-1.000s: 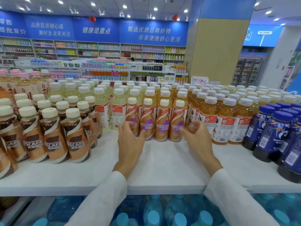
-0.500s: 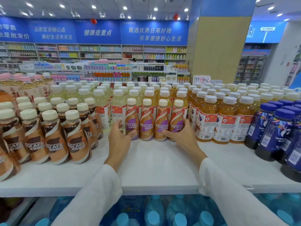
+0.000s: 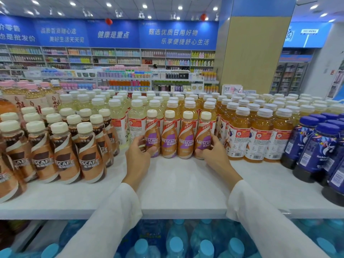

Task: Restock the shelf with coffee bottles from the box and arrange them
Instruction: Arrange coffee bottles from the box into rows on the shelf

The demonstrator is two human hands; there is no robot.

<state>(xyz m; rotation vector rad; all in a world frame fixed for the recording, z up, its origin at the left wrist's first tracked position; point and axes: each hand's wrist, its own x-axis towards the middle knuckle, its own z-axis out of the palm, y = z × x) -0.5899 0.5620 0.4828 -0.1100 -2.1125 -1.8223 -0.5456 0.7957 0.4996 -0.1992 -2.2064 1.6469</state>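
Note:
A row of several small Nescafe coffee bottles with purple labels [image 3: 177,140] stands upright on the white shelf [image 3: 178,190], in front of taller tea bottles. My left hand [image 3: 138,155] grips the leftmost bottle of the row [image 3: 153,135], thumb across its front. My right hand [image 3: 212,151] grips the rightmost bottle [image 3: 204,136] from its right side. The two hands bracket the row at its ends. The box is not in view.
A block of brown-label Nescafe bottles [image 3: 61,151] fills the shelf's left part. Orange tea bottles [image 3: 258,135] stand right of the row, dark blue bottles [image 3: 316,151] at far right. Water bottles with blue caps [image 3: 176,243] sit on the lower shelf.
Both hands closed in from beside the row onto its end bottles and now grip them. The row stands a little tighter.

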